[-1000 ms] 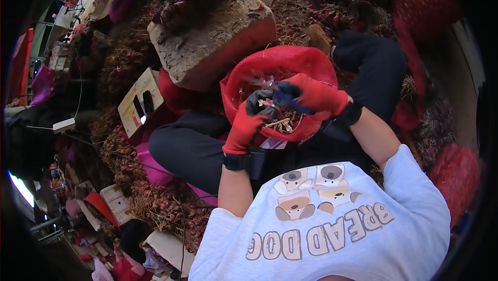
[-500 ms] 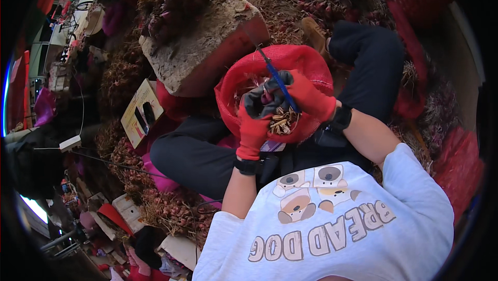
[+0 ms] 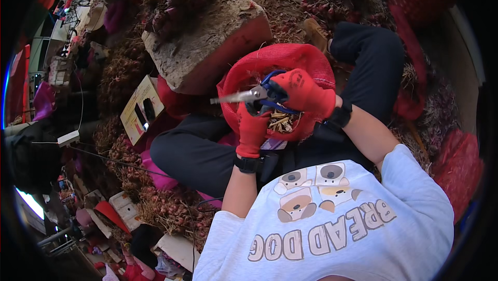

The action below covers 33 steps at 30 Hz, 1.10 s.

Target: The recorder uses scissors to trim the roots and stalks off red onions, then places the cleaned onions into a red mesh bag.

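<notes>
My right hand, in a red glove with dark fingers, grips scissors by their blue handles. The metal blades point left across my left hand and look blurred. That hand wears a similar glove; its fingers curl beneath the scissors, and what they hold is hidden. Both hands are over the mouth of a red mesh bag between my bent legs. Dry, straw-coloured trimmings lie inside the bag, below my right hand.
A stone-like block stands beyond the bag, topped by a bunch of shallots. More shallots are heaped on the left. A yellowish card with a dark phone-like object lies by my left knee. A cable runs across the left side.
The scissors have swung from pointing up and away to pointing left over my left hand, and their handles have spread. The purple shallot seen in my left hand is now hidden.
</notes>
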Each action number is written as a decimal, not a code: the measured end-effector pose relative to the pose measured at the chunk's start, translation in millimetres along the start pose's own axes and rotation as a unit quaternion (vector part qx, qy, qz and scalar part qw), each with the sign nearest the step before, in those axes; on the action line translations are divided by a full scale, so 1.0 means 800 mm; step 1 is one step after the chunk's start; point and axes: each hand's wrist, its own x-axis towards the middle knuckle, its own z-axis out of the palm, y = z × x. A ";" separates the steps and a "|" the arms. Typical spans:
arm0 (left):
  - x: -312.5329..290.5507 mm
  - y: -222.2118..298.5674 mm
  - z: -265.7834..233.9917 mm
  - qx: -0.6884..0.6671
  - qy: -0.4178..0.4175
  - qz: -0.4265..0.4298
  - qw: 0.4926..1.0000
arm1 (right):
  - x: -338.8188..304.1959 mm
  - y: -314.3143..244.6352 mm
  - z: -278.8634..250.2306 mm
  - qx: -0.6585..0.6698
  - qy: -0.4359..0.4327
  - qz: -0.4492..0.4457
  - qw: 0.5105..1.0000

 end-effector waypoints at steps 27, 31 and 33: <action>0.007 0.059 -0.063 -0.275 -0.035 -0.071 0.958 | 0.007 0.031 -0.014 0.198 0.007 0.217 0.956; -0.052 0.119 -0.180 -0.063 0.101 -0.036 0.992 | -0.002 0.024 -0.032 0.201 -0.010 0.276 0.940; -0.101 0.128 -0.237 -0.162 0.203 -0.105 0.960 | 0.000 0.017 -0.030 0.213 -0.008 0.257 0.943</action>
